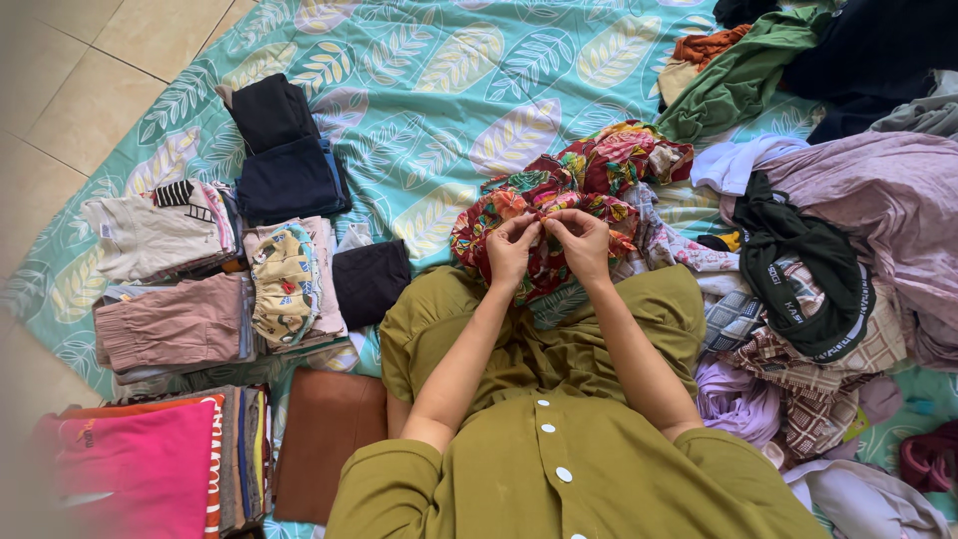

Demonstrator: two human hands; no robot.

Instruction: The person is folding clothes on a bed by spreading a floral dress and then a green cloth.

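1. At far left we see folded stacks on the leaf-print sheet (429, 90): a pink folded pile (135, 469), a mauve one (175, 324), and dark navy folded clothes (284, 150) farther up.
2. At centre, our left hand (512, 252) and right hand (581, 245) meet, fingertips almost touching, each pinching the edge of a red floral garment (579, 175).
3. The garment lies just ahead of both hands (neither nearer), its bulk running up and right.
4. At right, an unsorted heap holds a black waistband with pale lettering (813, 289) and a green cloth (743, 75).
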